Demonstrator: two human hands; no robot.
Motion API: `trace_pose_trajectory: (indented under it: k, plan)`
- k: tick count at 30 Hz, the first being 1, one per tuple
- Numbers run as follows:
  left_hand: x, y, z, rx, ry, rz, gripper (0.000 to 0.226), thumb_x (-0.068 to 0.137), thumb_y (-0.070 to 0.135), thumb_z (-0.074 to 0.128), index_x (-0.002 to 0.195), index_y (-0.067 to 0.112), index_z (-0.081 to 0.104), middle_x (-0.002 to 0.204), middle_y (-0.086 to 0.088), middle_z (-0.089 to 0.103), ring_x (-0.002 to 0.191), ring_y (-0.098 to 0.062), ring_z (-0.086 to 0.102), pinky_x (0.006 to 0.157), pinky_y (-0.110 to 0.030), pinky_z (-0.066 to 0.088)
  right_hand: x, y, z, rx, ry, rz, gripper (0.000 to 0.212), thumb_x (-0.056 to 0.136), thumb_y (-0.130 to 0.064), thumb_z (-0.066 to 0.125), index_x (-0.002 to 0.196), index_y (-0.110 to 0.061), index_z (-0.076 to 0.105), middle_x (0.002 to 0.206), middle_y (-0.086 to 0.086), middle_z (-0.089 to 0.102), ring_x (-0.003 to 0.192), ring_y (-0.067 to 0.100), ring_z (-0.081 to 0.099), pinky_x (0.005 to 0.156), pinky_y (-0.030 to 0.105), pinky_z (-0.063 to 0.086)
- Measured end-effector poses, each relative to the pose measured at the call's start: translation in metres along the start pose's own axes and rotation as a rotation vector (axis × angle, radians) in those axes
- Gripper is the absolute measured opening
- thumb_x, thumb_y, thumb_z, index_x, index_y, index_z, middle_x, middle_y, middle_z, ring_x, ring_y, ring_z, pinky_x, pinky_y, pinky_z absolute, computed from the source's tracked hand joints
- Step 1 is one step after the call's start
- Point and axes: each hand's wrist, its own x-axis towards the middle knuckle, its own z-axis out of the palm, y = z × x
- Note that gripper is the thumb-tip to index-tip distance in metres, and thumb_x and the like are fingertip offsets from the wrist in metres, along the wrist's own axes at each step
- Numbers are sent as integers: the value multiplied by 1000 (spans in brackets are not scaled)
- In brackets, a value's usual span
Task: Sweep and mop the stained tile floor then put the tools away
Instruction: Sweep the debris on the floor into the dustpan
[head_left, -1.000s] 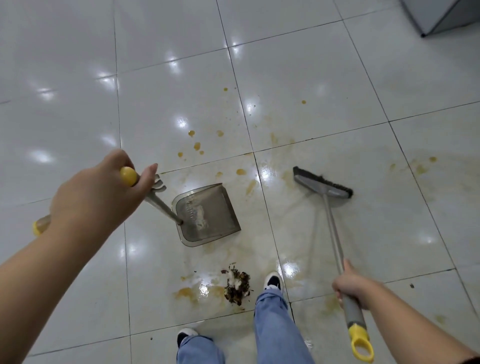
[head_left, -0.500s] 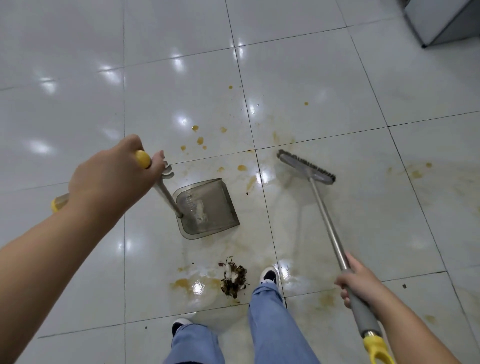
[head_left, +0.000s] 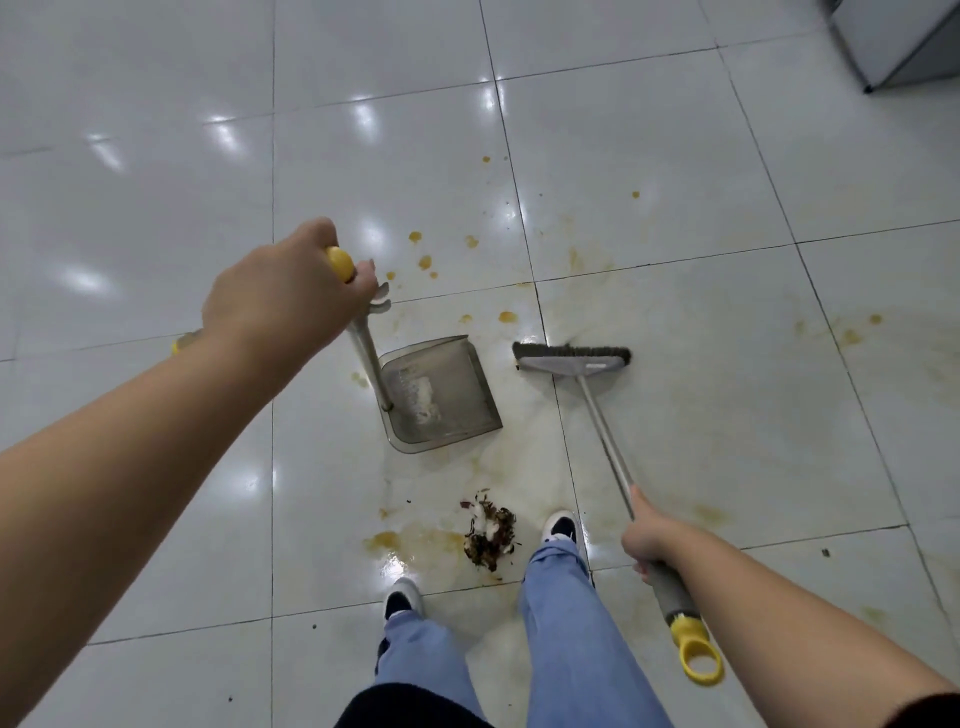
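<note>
Sweeping approx. half done: left hand (head_left: 283, 299) grips the dustpan (head_left: 441, 395) handle, pan on the tile w/ some white bits inside. Right hand (head_left: 647, 538) is wrapped round the broom (head_left: 571, 358) shaft. Debris pile (head_left: 488, 535) (by the right shoe) not collected; yellow stains (head_left: 423, 262) unmopped, no mop in view.

Glossy pale floor tiles (head_left: 649, 130) are divided by thin dark grout lines and marked by bright reflections of overhead light; a grey cabinet corner (head_left: 893, 36) is seen at top right
</note>
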Motion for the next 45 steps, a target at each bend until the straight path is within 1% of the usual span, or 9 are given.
trace_pose_trajectory:
  k: [12, 18, 23, 27, 30, 34, 36, 42, 45]
  plan:
    - [-46, -124, -1, -182, -148, 139, 30, 87, 45, 51, 90, 18, 39, 69, -6, 46, 72, -32, 46, 57, -31, 30, -119, 33, 164, 108, -76, 98, 76, 91, -2, 35, 151, -28, -4, 67, 9, 49, 47, 16, 41, 39, 20, 37]
    - [-41, -164, -21, -202, -108, 117, 35, 88, 48, 51, 101, 15, 47, 80, -11, 49, 75, -32, 45, 64, -35, 33, -152, 46, 171, 549, -51, 97, 73, 85, 15, 37, 146, -25, 29, 49, 8, 45, 30, 12, 40, 34, 16, 38]
    - [-32, -177, -43, -185, 3, 114, 40, 87, 49, 52, 103, 12, 49, 80, -11, 50, 74, -32, 46, 62, -37, 34, -141, 40, 176, 596, 37, 78, 79, 83, 14, 39, 149, -28, 24, 45, 6, 45, 30, 13, 40, 35, 18, 39]
    - [-55, -181, -27, -126, -73, 64, 32, 88, 46, 51, 94, 15, 44, 82, -12, 51, 75, -33, 46, 64, -35, 34, -105, 15, 163, 523, 24, 45, 79, 86, 11, 36, 150, -29, 15, 34, 4, 44, 27, 12, 40, 33, 17, 39]
    - [-53, -181, -26, -150, -60, -13, 39, 86, 46, 52, 106, 12, 49, 89, -13, 56, 86, -36, 54, 72, -38, 43, -93, 9, 170, 354, -36, 80, 78, 88, 7, 34, 150, -33, 10, 44, 7, 50, 39, 16, 43, 35, 18, 41]
    - [-36, -174, -43, -184, -64, -13, 41, 82, 49, 54, 105, 15, 50, 96, -18, 65, 91, -39, 62, 84, -50, 50, -105, 40, 198, 114, -62, 123, 73, 93, 0, 26, 150, -35, -3, 91, 17, 51, 56, 18, 47, 41, 23, 42]
    - [-33, -159, -50, -161, -67, 54, 41, 82, 49, 53, 105, 15, 49, 93, -17, 64, 89, -39, 62, 82, -50, 51, -115, 60, 206, 70, -77, 151, 72, 94, -2, 25, 149, -37, -5, 97, 16, 50, 60, 18, 48, 43, 23, 43]
    - [-52, -128, -41, -56, -116, 166, 37, 88, 45, 53, 105, 12, 48, 86, -14, 52, 80, -33, 47, 69, -38, 39, -136, 87, 175, 512, -213, 89, 77, 85, 11, 38, 146, -33, 24, 38, 6, 46, 30, 13, 41, 36, 17, 40]
    - [-63, -130, -32, -38, -90, 177, 32, 87, 47, 53, 93, 17, 43, 81, -14, 53, 75, -34, 48, 64, -36, 37, -134, 88, 161, 711, -173, 57, 76, 86, 12, 41, 146, -31, 25, 34, 6, 42, 26, 13, 39, 33, 16, 38]
